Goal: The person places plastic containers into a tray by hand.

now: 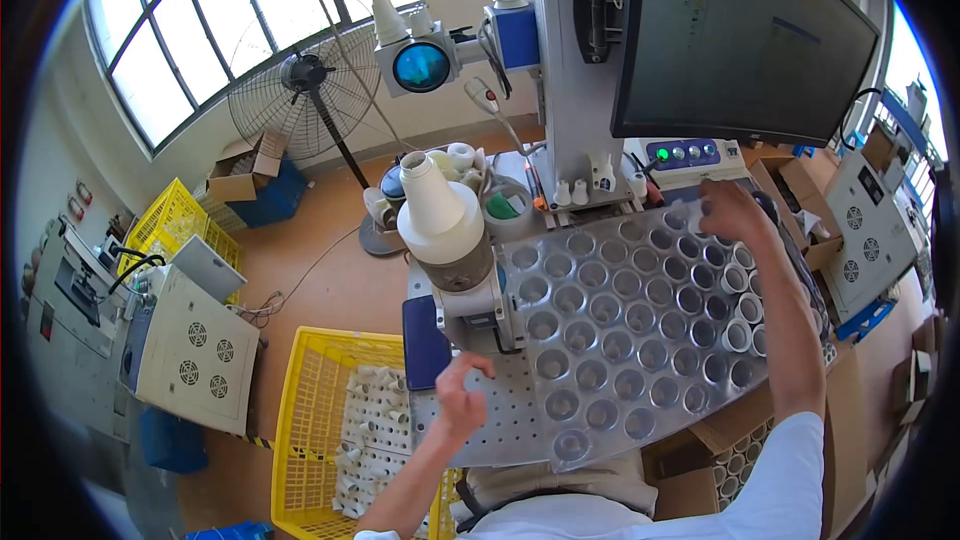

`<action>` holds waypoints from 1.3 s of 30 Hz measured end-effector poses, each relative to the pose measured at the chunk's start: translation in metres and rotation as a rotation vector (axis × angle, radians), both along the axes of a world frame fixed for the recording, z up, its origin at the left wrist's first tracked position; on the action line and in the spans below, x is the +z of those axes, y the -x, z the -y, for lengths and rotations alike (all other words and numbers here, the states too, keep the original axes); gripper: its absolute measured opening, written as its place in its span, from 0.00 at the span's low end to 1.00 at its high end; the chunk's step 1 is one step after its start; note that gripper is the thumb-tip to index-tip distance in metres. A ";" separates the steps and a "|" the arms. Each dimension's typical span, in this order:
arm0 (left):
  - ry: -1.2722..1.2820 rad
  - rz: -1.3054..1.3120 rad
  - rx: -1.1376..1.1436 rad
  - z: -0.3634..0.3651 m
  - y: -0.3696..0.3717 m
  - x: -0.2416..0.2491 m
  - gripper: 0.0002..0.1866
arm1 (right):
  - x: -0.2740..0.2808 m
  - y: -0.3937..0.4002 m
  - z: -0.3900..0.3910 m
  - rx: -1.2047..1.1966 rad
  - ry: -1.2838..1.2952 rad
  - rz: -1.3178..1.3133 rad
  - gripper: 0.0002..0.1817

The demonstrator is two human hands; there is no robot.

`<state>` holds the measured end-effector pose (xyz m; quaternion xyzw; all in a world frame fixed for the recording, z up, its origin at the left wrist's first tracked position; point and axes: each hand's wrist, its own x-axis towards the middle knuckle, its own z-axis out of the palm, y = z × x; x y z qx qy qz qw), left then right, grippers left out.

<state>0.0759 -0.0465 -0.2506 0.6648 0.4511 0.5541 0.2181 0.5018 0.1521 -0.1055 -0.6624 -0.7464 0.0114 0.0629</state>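
Observation:
My left hand is curled into a loose fist, with no object visible in it. It hovers above the perforated metal plate, close to a dark blue flat phone-like slab. Just beyond it stands a clamp fixture carrying a white cone-shaped part. My right hand reaches to the far right corner of a clear plastic tray with round pockets. Its fingers are bent together around a pale piece at the tray's edge, whose kind I cannot make out. White-walled round cups sit in pockets along the right side.
To the left is a yellow crate with white parts in perforated holders. A monitor overhangs the back right, beside a machine column with a lens head. A control box and a cardboard box flank the tray.

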 end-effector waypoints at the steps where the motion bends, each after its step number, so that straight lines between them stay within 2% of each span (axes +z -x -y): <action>1: 0.004 -0.018 -0.028 -0.003 -0.012 -0.009 0.14 | 0.004 0.026 0.003 0.072 -0.020 -0.105 0.24; 3: 0.009 -0.039 -0.053 -0.008 -0.026 -0.029 0.15 | -0.003 0.072 0.005 0.191 -0.016 -0.362 0.27; 5: 0.093 -0.105 -0.053 -0.008 -0.030 -0.045 0.14 | -0.035 0.106 -0.004 0.339 -0.080 -0.466 0.27; 6: 0.094 -0.110 -0.050 -0.007 -0.029 -0.046 0.14 | -0.044 0.124 -0.004 0.342 -0.078 -0.472 0.27; 8: 0.095 -0.133 -0.030 -0.007 -0.023 -0.045 0.13 | -0.057 0.160 -0.004 0.322 0.022 -0.709 0.27; 9: 0.095 -0.138 -0.027 -0.006 -0.023 -0.045 0.13 | -0.069 0.172 -0.005 0.325 0.023 -0.713 0.27; 11: 0.099 -0.112 -0.006 -0.007 -0.025 -0.044 0.13 | -0.091 0.188 -0.008 0.315 -0.046 -0.877 0.24; 14: 0.089 -0.091 0.023 -0.008 -0.025 -0.046 0.13 | -0.110 0.195 -0.003 0.277 -0.140 -0.955 0.23; 39: 0.146 -0.053 0.037 -0.011 -0.025 -0.047 0.14 | -0.114 0.181 0.000 0.302 -0.112 -0.961 0.22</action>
